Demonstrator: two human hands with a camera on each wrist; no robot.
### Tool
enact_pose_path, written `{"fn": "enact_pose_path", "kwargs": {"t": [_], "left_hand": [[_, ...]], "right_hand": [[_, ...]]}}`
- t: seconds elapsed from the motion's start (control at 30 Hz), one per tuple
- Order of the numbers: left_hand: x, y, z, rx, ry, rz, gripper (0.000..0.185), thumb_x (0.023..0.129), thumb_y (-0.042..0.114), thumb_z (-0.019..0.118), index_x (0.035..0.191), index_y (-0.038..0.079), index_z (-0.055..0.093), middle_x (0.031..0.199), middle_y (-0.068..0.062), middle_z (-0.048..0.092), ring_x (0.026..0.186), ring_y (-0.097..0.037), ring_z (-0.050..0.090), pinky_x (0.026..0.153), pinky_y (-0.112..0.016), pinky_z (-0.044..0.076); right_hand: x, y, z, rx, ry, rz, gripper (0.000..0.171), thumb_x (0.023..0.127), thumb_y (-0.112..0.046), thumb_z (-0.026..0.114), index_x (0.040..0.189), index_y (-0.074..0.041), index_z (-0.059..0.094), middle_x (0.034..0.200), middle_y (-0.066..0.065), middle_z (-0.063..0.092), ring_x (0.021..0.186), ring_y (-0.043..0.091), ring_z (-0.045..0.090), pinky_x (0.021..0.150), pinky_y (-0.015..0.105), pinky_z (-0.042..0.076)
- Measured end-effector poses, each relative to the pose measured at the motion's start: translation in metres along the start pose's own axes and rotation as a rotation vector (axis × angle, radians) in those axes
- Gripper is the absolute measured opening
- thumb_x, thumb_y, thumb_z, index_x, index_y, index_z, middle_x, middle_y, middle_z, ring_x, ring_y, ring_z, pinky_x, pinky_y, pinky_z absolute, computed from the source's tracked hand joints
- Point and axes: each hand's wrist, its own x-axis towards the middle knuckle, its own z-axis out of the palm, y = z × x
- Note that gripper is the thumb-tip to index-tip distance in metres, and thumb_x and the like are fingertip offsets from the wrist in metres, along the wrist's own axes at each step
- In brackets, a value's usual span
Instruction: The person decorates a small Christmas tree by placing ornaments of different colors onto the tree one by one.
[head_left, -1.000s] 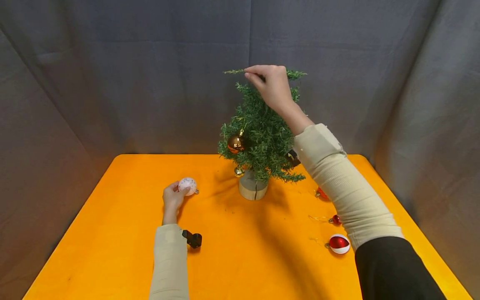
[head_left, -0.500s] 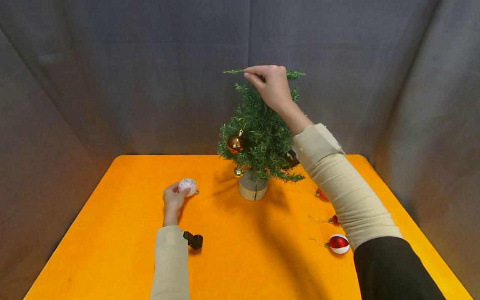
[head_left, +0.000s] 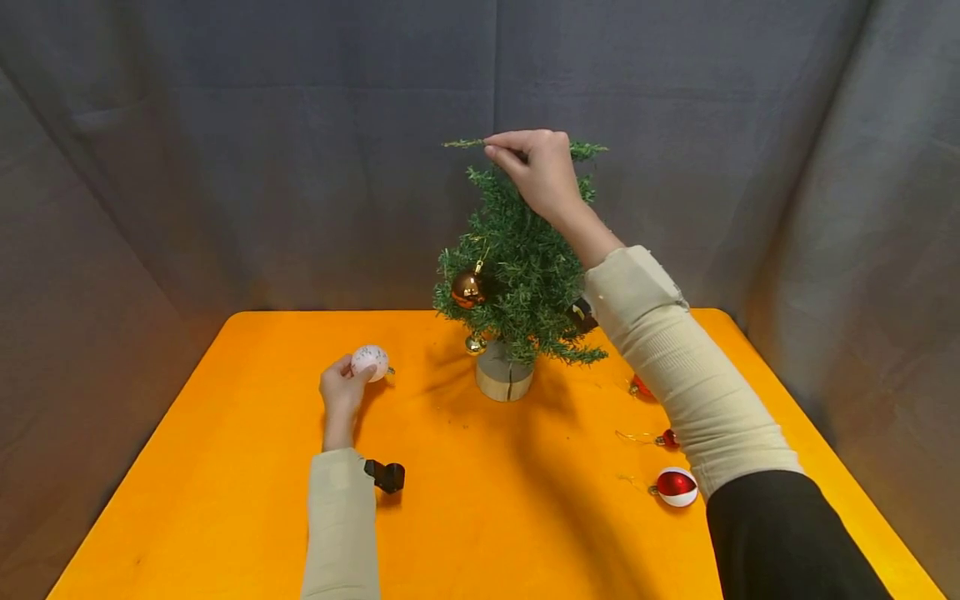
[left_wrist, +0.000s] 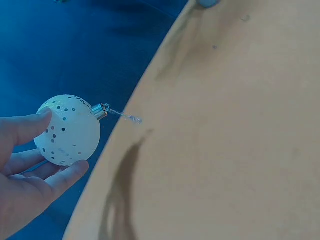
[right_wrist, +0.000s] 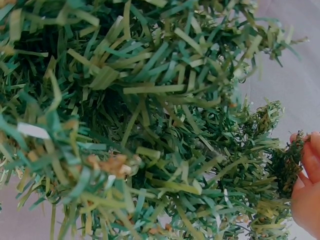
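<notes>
A white speckled bauble (head_left: 370, 363) is gripped between the thumb and fingers of my left hand (head_left: 341, 392). In the left wrist view, the bauble (left_wrist: 70, 131) shows dark dots, a silver cap and a short string trailing from it. My right hand (head_left: 543, 175) pinches a branch at the top of the small artificial Christmas tree (head_left: 517, 258). Needles fill most of the right wrist view, with the right hand (right_wrist: 307, 185) at its right edge. A copper bauble (head_left: 468, 289) and a small gold bauble (head_left: 476, 344) hang on the tree's left side.
The tree stands on a wooden base (head_left: 504, 375) on the orange table (head_left: 240, 467). Under the right forearm lie a red ornament (head_left: 639, 387), a small red bauble (head_left: 667, 439) and a red-and-white bauble (head_left: 677, 487). Grey curtains (head_left: 300, 167) surround the table.
My left hand has lifted the white bauble slightly up, away from the table. The right hand keeps its pinch at the treetop.
</notes>
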Motion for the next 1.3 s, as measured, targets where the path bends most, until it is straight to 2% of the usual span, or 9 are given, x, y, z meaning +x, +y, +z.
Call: {"fn": "enact_pose_path", "kwargs": {"t": [0.33, 0.6, 0.9, 1.3], "left_hand": [[-0.003, 0.028, -0.004, -0.046, 0.051, 0.060, 0.048, 0.085, 0.008, 0.061, 0.125, -0.012, 0.043, 0.125, -0.026, 0.045, 0.115, -0.034, 0.042, 0.095, -0.037, 0.035], [-0.012, 0.049, -0.010, -0.105, 0.058, 0.100, 0.048, 0.085, 0.010, 0.061, 0.127, -0.008, 0.044, 0.127, -0.022, 0.045, 0.117, -0.031, 0.041, 0.096, -0.035, 0.035], [-0.023, 0.075, -0.014, -0.147, 0.050, 0.154, 0.051, 0.084, 0.013, 0.062, 0.129, -0.003, 0.044, 0.128, -0.016, 0.046, 0.116, -0.024, 0.043, 0.096, -0.030, 0.035], [-0.033, 0.096, -0.007, -0.169, 0.040, 0.237, 0.052, 0.083, 0.015, 0.063, 0.129, -0.001, 0.046, 0.128, -0.013, 0.047, 0.114, -0.021, 0.044, 0.095, -0.028, 0.035]], "right_hand": [[0.001, 0.001, -0.001, 0.024, -0.007, 0.013, 0.024, 0.088, -0.021, 0.056, 0.104, -0.008, 0.068, 0.096, 0.008, 0.066, 0.042, 0.002, 0.033, 0.055, 0.019, 0.031], [0.000, 0.000, 0.000, 0.033, 0.000, 0.006, 0.023, 0.088, -0.020, 0.057, 0.104, -0.007, 0.068, 0.095, 0.008, 0.067, 0.044, 0.003, 0.036, 0.055, 0.019, 0.031], [0.000, -0.001, 0.001, 0.038, 0.013, -0.008, 0.024, 0.088, -0.021, 0.057, 0.104, -0.007, 0.068, 0.094, 0.007, 0.067, 0.048, 0.012, 0.038, 0.056, 0.019, 0.033], [0.000, 0.000, 0.001, 0.043, 0.013, -0.002, 0.025, 0.088, -0.021, 0.057, 0.104, -0.007, 0.068, 0.094, 0.007, 0.067, 0.050, 0.012, 0.041, 0.056, 0.019, 0.033]]}}
